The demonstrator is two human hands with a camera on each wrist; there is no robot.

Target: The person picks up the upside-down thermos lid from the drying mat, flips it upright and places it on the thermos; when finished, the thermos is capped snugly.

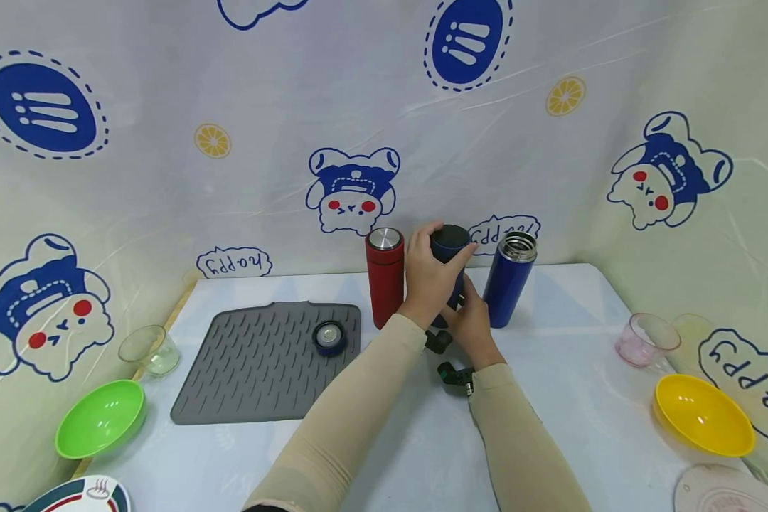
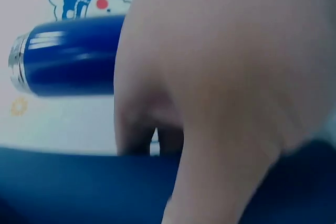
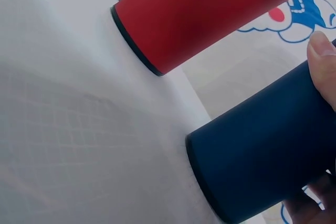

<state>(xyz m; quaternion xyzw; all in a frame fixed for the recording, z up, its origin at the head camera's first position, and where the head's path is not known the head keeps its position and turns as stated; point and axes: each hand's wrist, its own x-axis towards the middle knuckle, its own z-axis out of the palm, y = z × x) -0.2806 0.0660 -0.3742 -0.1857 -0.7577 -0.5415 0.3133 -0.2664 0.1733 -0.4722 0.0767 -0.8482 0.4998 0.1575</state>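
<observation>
A dark blue flask (image 3: pixel 262 150) with a black-topped lid (image 1: pixel 451 234) stands upright toward the back of the table. My left hand (image 1: pixel 427 276) grips the flask's top, thumb and fingers on opposite sides of the lid. Lower down, my right hand (image 1: pixel 473 323) holds the flask's body, the thumb lying along its side in the right wrist view. Just left of it is a red flask (image 1: pixel 385 284) with a silver-topped lid. To the right, a bright blue flask (image 1: pixel 510 281) has its steel mouth uncovered, and it lies partly behind my left hand in the left wrist view.
A grey ribbed mat (image 1: pixel 256 370) lies at left, bearing a dark round lid (image 1: pixel 329 338). Along the left edge are a clear glass (image 1: pixel 160 352) and green bowl (image 1: pixel 102 419). A pinkish glass (image 1: pixel 643 341) and yellow bowl (image 1: pixel 704 416) line the right.
</observation>
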